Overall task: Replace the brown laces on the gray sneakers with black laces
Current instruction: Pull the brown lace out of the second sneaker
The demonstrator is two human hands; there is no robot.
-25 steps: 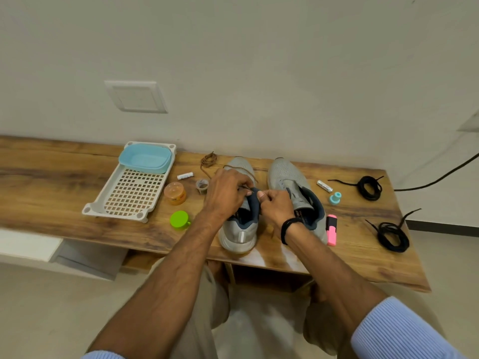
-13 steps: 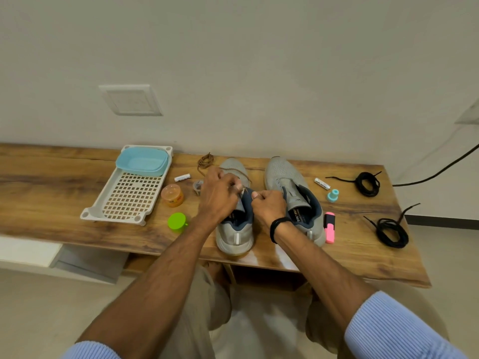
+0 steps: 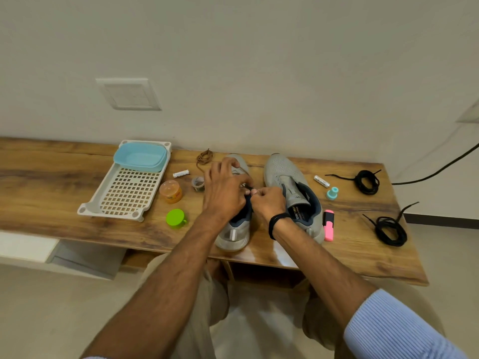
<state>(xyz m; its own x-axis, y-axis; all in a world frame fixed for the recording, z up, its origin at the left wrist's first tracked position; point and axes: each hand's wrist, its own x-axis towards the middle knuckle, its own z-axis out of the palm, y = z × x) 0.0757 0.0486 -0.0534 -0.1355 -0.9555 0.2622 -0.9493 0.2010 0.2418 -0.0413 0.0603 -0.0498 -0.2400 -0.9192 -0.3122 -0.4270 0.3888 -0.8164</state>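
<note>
Broadly, the wooden counter [image 3: 51,182] crossed the frame's middle, with a white lattice tray [image 3: 129,193] at its left. At centre stood the two gray sneakers, the unlaced one [image 3: 285,172] on the right and the other [image 3: 233,234] beside it under both hands. The left hand [image 3: 223,193] and right hand [image 3: 267,203] met over its throat, fingers curled and pinching a thin lace end [image 3: 248,187] whose colour I could not tell. Two coiled black laces [image 3: 366,181] [image 3: 390,230] lay at right, well apart from the shoes. A bundled brown lace [image 3: 203,158] sat behind the left hand, and a pink highlighter [image 3: 328,225] lay just beside the right sneaker.
</note>
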